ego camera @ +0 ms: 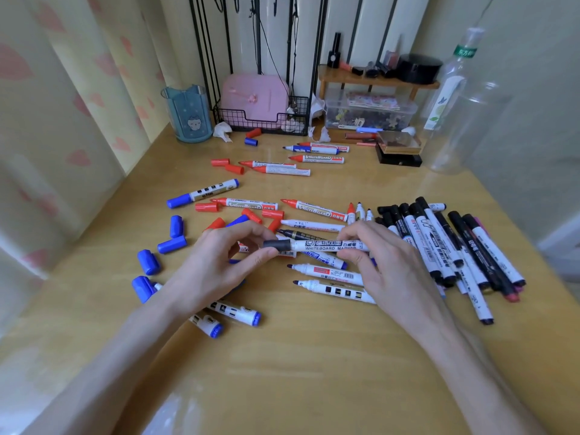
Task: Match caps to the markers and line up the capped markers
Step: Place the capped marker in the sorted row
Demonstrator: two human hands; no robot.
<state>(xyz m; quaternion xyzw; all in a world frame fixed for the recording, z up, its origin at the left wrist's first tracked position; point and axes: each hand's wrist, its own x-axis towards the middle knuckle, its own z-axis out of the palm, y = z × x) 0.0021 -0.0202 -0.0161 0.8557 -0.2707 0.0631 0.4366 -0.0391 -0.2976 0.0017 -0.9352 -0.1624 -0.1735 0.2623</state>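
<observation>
Head view looks down on a wooden surface strewn with whiteboard markers and loose caps. Both hands meet near its middle on one white marker, held level and crosswise to the person, just above other markers.

The left hand pinches the black cap on the marker's left end between the thumb and curled fingers. The cap sits on the barrel, but I cannot tell whether it is pushed fully home. The right hand grips the barrel's other end, thumb below and fingers curled over the top.

Just nearer the person lie two dark-tipped markers, uncapped, tips pointing left. To the right, black-capped markers lie side by side in a rough row, touching one another.

To the left, blue caps lie scattered, most of them apart. Two blue-ended markers lie partly under the left forearm. Beyond the hands are red caps, uncapped red markers and one blue marker with its cap on.

Along the back stand a blue cup, a wire basket holding a pink box, a small shelf and a clear bottle.
</observation>
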